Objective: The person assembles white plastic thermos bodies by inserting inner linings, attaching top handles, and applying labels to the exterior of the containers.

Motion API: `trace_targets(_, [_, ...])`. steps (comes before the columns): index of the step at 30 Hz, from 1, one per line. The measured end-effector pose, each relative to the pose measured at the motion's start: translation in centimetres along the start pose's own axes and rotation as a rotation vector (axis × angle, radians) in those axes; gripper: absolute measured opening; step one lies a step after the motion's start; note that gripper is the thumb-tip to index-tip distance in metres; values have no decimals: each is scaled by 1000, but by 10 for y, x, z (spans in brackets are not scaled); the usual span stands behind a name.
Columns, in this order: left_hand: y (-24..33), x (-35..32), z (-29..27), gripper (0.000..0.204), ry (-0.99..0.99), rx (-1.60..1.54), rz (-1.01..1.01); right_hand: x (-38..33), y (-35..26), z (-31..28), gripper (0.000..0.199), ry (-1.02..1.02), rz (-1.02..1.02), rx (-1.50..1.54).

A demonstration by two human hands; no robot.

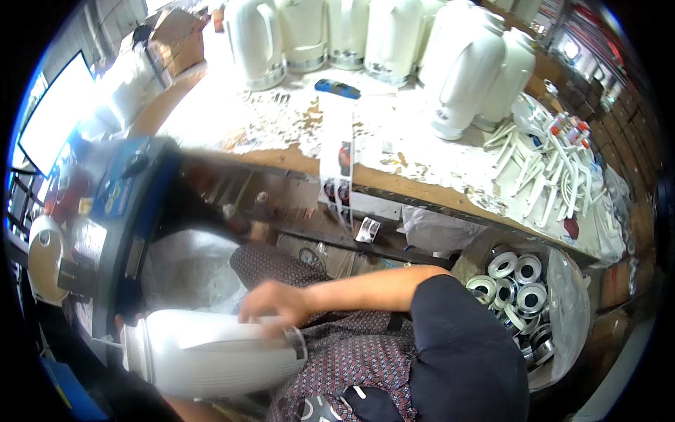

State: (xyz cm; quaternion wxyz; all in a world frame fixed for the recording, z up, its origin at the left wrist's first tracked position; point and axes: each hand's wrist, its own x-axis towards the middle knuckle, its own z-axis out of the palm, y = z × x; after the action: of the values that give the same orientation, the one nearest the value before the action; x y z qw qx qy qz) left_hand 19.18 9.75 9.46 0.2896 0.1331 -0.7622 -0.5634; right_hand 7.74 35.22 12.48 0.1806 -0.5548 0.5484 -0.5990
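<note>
A white ribbed thermos jug body [218,362] lies sideways across my lap at the lower left, its narrower neck end pointing left. My left hand [119,325] is at that neck end; the jug hides nearly all of it, but it appears to grip from the far side and below. My right hand [275,304] is over the jug's upper side near its base end. Motion smears its fingers, and I cannot tell whether they pinch anything. A pale strip [225,342] shows along the jug just below this hand.
Several white jugs [254,46] stand on the worn table [281,133]. White handles [545,176] pile at its right. A sticker strip [336,133] hangs over the front edge, near a blue tool [337,88]. Ring-shaped parts [529,298] fill a lined box at right. A blue-grey machine [119,204] stands left.
</note>
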Motion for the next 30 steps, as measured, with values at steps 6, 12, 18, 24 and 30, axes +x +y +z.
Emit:
trace_targets(6, [40, 26, 3, 92, -50, 40, 66, 114, -59, 3, 68, 276, -545, -421])
trace_targets(12, [40, 35, 0, 94, -56, 59, 61, 111, -75, 33, 22, 174, -601, -518])
trace_targets(18, [37, 45, 2, 97, -86, 73, 60, 106, -66, 25, 23, 118, -689, -420])
trace_targets(24, [48, 56, 9, 99, -140, 71, 68, 87, -56, 25, 37, 125, -666, -342])
trace_targets(30, [68, 54, 7, 102, -183, 36, 79, 130, -88, 0, 37, 134, -864, -392])
